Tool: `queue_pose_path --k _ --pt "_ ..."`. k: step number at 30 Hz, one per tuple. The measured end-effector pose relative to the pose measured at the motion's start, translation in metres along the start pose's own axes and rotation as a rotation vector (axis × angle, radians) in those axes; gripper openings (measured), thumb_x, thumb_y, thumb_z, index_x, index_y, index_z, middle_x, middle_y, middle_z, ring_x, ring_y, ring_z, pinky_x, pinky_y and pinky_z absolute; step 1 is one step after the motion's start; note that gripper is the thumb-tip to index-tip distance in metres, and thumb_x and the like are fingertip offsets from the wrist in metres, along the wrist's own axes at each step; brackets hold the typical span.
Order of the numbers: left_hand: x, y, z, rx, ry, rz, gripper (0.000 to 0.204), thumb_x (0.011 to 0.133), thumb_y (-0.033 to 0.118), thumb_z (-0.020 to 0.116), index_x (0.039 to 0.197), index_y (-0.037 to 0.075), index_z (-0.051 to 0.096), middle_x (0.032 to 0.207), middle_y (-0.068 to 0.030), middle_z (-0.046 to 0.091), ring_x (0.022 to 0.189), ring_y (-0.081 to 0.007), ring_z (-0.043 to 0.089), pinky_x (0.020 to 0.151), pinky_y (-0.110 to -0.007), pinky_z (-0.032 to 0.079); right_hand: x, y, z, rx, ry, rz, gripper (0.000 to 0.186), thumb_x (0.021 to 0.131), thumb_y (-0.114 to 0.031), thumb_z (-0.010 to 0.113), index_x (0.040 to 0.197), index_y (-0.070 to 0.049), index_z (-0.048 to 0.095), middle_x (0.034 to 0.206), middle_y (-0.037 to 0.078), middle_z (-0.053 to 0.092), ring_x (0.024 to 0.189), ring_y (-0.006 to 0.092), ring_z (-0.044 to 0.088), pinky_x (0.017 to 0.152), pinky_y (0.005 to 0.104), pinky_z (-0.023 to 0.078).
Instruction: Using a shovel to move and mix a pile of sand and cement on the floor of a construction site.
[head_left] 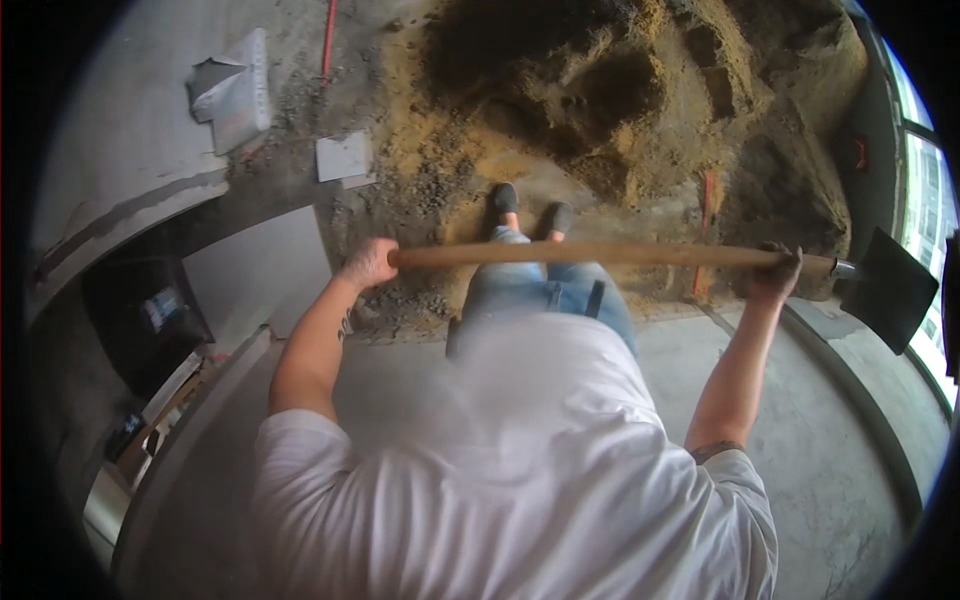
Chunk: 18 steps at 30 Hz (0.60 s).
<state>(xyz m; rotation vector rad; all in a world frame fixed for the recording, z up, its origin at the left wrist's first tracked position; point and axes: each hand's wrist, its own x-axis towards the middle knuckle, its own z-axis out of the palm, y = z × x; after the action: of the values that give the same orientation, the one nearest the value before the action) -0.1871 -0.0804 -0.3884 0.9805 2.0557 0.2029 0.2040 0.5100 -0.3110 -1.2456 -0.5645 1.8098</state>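
Observation:
Across my body, about level with the thighs, lies the long wooden handle of a shovel (560, 254). My left hand (370, 263) is closed around the handle's plain end. Over on the right, my right hand (777, 272) wraps the handle close to the metal socket. Beyond that hand the dark, flat shovel blade (890, 290) sticks out to the right, near the window. No load shows on the blade. Both arms are spread wide. Ahead of my feet rises a heap of brown sand (600, 100), with a darker, damp-looking hollow in it.
Loose gravel (425, 170) lies left of the sand. Farther left are a white tile piece (343, 157), a torn paper bag (235, 95) and a large grey board (258, 265). Red pipes (707, 225) run along the floor. A window (928, 190) borders the right.

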Motion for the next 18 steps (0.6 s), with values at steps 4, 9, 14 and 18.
queue_pose_path --k 4,9,14,18 --pt "-0.009 -0.008 0.045 -0.290 0.012 -0.019 0.019 0.066 0.015 0.065 0.080 0.005 0.057 0.075 -0.0187 0.061 0.075 -0.0375 0.059 0.063 -0.044 0.047 0.046 0.008 0.004 -0.328 0.141 0.021 0.023 0.082 -0.030 0.057 0.078 -0.008 0.054 0.068 0.007 0.053 0.065 0.0234 0.053 0.065 0.0368 0.048" --pt "-0.093 -0.039 0.053 -0.049 0.144 -0.234 0.025 0.066 0.018 0.071 0.080 0.007 0.055 0.070 -0.0180 0.060 0.068 -0.0401 0.059 0.058 -0.046 0.046 0.091 0.165 -0.013 -0.329 0.027 0.229 0.020 0.082 -0.027 0.052 0.086 -0.007 0.050 0.074 0.013 0.054 0.069 0.0316 0.053 0.065 0.0443 0.046" --pt "-0.270 -0.059 -0.036 0.168 -0.076 -0.638 0.023 0.080 0.024 0.059 0.075 0.002 0.053 0.070 -0.0182 0.057 0.067 -0.0381 0.057 0.056 -0.046 0.044 -0.004 0.423 0.021 -0.262 0.113 0.723 0.014 0.082 -0.018 0.052 0.086 -0.007 0.045 0.070 0.011 0.047 0.067 0.0263 0.048 0.063 0.0430 0.044" --pt "-0.438 -0.019 -0.131 0.368 -0.113 -0.754 0.025 0.085 0.018 0.053 0.096 -0.004 0.054 0.078 -0.0125 0.055 0.072 -0.0208 0.053 0.069 -0.035 0.045 -0.153 0.567 0.067 -0.061 0.094 1.237 0.025 0.072 -0.016 0.049 0.093 -0.005 0.042 0.069 0.021 0.052 0.065 0.0385 0.057 0.063 0.0511 0.049"
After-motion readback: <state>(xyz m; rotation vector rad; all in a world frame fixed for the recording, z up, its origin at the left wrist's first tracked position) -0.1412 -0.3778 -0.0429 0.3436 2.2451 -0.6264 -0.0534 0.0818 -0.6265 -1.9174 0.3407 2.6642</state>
